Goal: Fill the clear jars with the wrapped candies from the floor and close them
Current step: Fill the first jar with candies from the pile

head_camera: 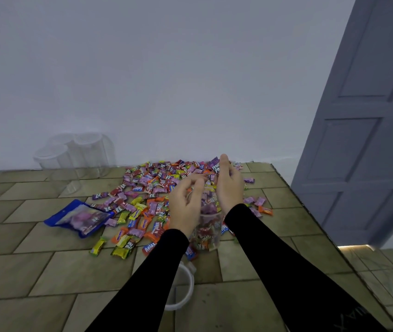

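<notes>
A clear jar (pixel 208 233) stands on the tiled floor between my forearms, partly filled with wrapped candies. My left hand (pixel 186 202) hovers over its mouth with fingers curled; what it holds is hidden. My right hand (pixel 229 185) is cupped over the jar and holds purple wrapped candies (pixel 214 165) against its fingers. A wide spread of wrapped candies (pixel 152 188) covers the floor beyond and to the left of the jar. A white jar lid (pixel 186 283) lies on the floor near me, partly under my left arm.
Several empty clear jars (pixel 80 156) stand against the white wall at the back left. A blue candy bag (pixel 80 218) lies on the floor to the left. A grey door (pixel 368 116) rises at the right.
</notes>
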Action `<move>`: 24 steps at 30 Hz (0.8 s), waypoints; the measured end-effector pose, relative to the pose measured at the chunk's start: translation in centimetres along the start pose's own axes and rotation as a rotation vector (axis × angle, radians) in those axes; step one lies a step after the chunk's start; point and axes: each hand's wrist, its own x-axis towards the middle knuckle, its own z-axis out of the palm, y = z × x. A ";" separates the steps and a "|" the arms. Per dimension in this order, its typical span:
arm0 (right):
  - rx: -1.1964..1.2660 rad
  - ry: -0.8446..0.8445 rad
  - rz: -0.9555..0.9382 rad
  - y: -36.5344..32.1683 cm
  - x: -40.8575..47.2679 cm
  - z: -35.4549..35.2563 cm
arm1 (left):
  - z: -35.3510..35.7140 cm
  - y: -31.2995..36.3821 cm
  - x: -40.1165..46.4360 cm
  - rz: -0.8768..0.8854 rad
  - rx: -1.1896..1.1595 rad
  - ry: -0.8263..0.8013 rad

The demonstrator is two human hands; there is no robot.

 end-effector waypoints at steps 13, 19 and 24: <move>0.002 -0.178 0.051 -0.4 -0.6 -0.8 | 0.8 -1.9 -1.6 -0.527 -0.351 0.029; -0.027 -0.200 -0.033 -0.3 -0.8 -0.9 | 1.2 -2.4 -1.6 -0.500 -0.369 0.092; -0.058 -0.241 -0.111 0.3 -1.3 -0.6 | 1.3 -3.2 -0.8 -0.578 -0.473 0.126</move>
